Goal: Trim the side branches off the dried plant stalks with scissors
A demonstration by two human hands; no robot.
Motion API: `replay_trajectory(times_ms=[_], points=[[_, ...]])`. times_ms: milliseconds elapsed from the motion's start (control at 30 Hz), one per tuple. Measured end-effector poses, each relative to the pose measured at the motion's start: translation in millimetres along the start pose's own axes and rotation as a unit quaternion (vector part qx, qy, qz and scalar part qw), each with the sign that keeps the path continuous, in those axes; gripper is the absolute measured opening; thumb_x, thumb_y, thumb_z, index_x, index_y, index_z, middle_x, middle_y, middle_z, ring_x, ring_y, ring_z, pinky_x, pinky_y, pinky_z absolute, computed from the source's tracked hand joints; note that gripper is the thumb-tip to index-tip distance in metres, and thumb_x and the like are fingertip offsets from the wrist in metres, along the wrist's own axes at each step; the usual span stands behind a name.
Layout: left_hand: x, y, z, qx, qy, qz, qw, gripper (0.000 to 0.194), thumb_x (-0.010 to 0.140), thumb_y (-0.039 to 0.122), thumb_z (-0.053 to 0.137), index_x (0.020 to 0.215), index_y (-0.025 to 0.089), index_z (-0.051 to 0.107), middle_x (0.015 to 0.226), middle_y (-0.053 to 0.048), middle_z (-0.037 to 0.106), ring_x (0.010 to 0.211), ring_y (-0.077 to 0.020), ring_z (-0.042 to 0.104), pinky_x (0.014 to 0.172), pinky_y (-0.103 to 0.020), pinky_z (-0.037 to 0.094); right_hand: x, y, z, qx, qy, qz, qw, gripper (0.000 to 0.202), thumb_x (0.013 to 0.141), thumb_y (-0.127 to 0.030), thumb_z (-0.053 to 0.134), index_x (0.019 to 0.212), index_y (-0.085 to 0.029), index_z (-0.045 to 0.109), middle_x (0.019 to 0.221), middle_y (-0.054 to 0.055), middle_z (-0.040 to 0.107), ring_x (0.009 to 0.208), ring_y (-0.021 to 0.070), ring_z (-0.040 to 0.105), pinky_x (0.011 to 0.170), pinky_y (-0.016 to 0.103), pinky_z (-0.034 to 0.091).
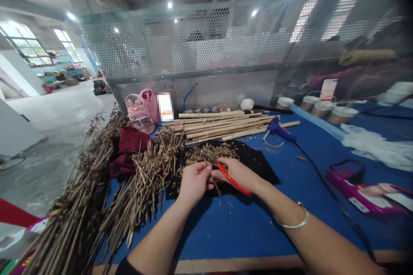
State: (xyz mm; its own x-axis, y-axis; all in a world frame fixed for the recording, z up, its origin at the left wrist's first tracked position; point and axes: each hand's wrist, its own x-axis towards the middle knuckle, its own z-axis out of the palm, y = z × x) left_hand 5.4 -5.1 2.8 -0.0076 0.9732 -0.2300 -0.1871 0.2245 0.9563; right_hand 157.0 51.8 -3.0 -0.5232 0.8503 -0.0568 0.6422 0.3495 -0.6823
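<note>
My left hand [195, 180] is closed in a pinch on a thin dry plant stem [220, 197], whose lower end points down toward the table. Close against it, my right hand [237, 174] grips red-handled scissors [232, 179], their dark blades pointing up and left near the left fingertips. Beneath both hands lies a black cloth [258, 164] with a heap of small dry clippings [211, 154] on it. Left of the hands, a bundle of dried stems [137, 189] with seed heads rests on the blue table [226, 232].
A larger dried bundle [69, 206] hangs over the left edge. Pale wooden sticks [222, 126] lie behind the cloth, with a blue glue gun [280, 131] and its cord to the right. A pink bottle [149, 105], a dark red cloth [132, 142] and a magenta device [363, 193] are also around.
</note>
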Motion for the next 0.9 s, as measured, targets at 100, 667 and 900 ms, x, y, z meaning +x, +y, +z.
replay_trajectory(times_ms=[100, 667, 900], points=[[1.3, -0.3, -0.6, -0.005, -0.002, -0.006, 1.000, 0.022, 0.073, 0.032, 0.058, 0.080, 0.012, 0.060, 0.065, -0.003, 0.062, 0.053, -0.0080, 0.058, 0.044, -0.014, 0.044, 4.4, 4.3, 3.2, 0.002, 0.000, 0.010, 1.000, 0.043, 0.070, -0.058, 0.054, 0.075, -0.015, 0.057, 0.066, 0.002, 0.059, 0.056, 0.0109, 0.048, 0.049, 0.020, 0.032], [-2.0, 7.9, 1.4, -0.023, -0.024, -0.045, 0.998, 0.030, 0.072, 0.035, 0.057, 0.091, 0.013, 0.054, 0.059, 0.001, 0.057, 0.046, -0.0068, 0.053, 0.042, -0.016, 0.043, -3.5, -3.5, -3.1, -0.052, -0.009, -0.038, 0.998, 0.043, 0.070, -0.060, 0.054, 0.082, -0.019, 0.047, 0.073, 0.001, 0.056, 0.060, 0.0110, 0.046, 0.052, 0.021, 0.033], [1.7, 2.9, 0.5, -0.021, -0.025, -0.040, 0.999, 0.020, 0.077, 0.029, 0.052, 0.088, 0.013, 0.053, 0.060, -0.001, 0.059, 0.050, -0.0093, 0.058, 0.042, -0.016, 0.044, 1.3, 2.6, 4.2, -0.027, 0.002, -0.015, 1.000, 0.044, 0.069, -0.058, 0.056, 0.083, -0.017, 0.055, 0.069, 0.001, 0.059, 0.058, 0.0110, 0.048, 0.053, 0.021, 0.034]])
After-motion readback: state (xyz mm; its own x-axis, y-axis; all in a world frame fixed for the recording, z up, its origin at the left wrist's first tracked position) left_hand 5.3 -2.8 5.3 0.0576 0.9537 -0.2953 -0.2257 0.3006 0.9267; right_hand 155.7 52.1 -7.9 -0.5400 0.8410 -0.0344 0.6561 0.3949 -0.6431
